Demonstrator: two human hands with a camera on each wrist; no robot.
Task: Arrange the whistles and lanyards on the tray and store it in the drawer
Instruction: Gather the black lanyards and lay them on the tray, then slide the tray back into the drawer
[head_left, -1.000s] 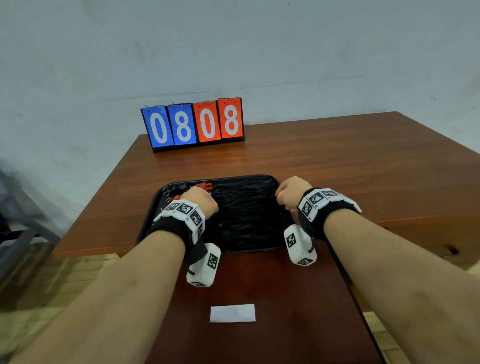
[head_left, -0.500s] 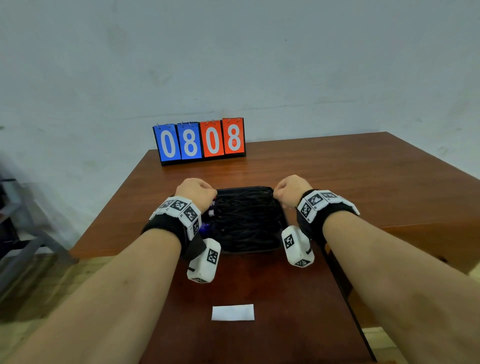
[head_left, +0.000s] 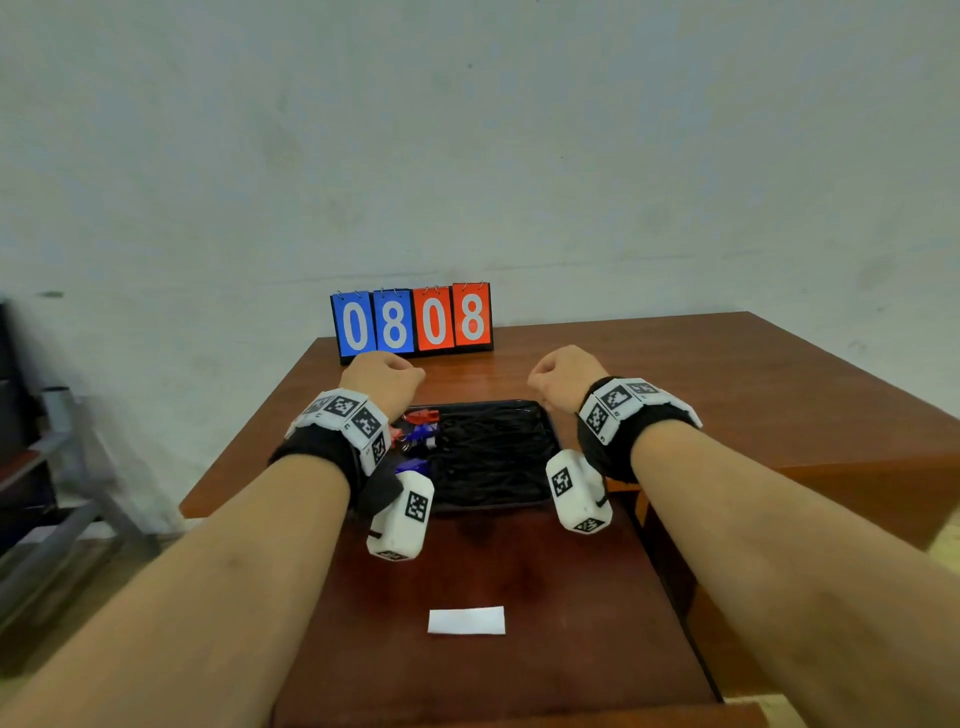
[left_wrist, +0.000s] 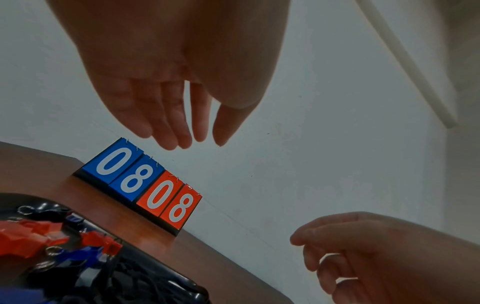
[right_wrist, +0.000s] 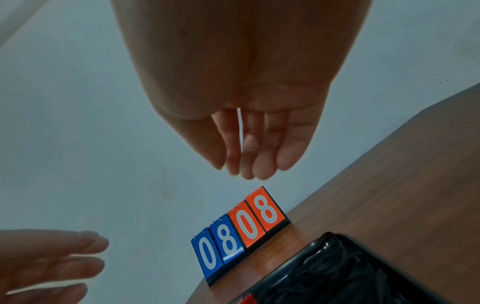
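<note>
Glossy black plastic tray (head_left: 543, 415) on a smooth polished wood table (head_left: 727, 395); inside the tray, matt black cord lanyards (head_left: 493, 452), shiny red and blue plastic whistles (head_left: 423, 423), small metal rings (left_wrist: 53, 250).

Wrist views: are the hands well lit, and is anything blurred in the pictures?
Left wrist view: the left hand is dim against the bright wall, whistles blurred. Right wrist view: the right hand is similarly backlit. Head view: sharp, evenly lit, tray clear.
</note>
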